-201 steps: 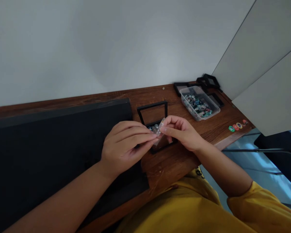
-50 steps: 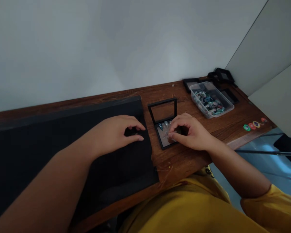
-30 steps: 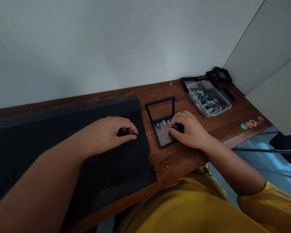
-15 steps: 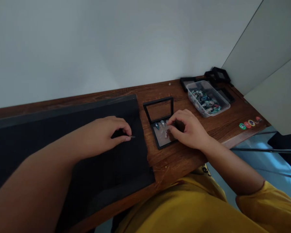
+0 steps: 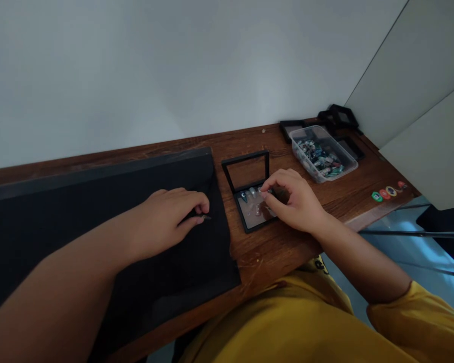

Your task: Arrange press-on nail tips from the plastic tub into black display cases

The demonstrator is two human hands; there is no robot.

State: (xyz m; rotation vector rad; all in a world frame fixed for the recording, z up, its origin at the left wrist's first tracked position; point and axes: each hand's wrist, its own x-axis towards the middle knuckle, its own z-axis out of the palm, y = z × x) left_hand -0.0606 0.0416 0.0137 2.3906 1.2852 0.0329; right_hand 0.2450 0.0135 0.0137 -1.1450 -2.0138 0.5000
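My left hand (image 5: 174,217) hovers above the black mat (image 5: 174,287), thumb and fingers closed on a small, pointed false nail (image 5: 207,217). To its right stands a small black display case (image 5: 245,224), its framed lid tilted up. Several false nails (image 5: 252,191) lie inside on the clear film, one of them dark teal with a pale crescent. My right hand (image 5: 293,199) reaches over the case's right side. Its thumb and index finger pinch at the nails there; the fingers hide what they grip, if anything.
A clear plastic box (image 5: 325,156) full of loose false nails sits on the wooden table (image 5: 272,252) at the right. Behind it are several black cases (image 5: 343,117). Round stickers (image 5: 385,193) mark the table's right edge. A white wall (image 5: 174,75) rises behind.
My left hand has shifted slightly right and down with the nail, its fingers turned a little. My right hand stays at the case, nearly still.
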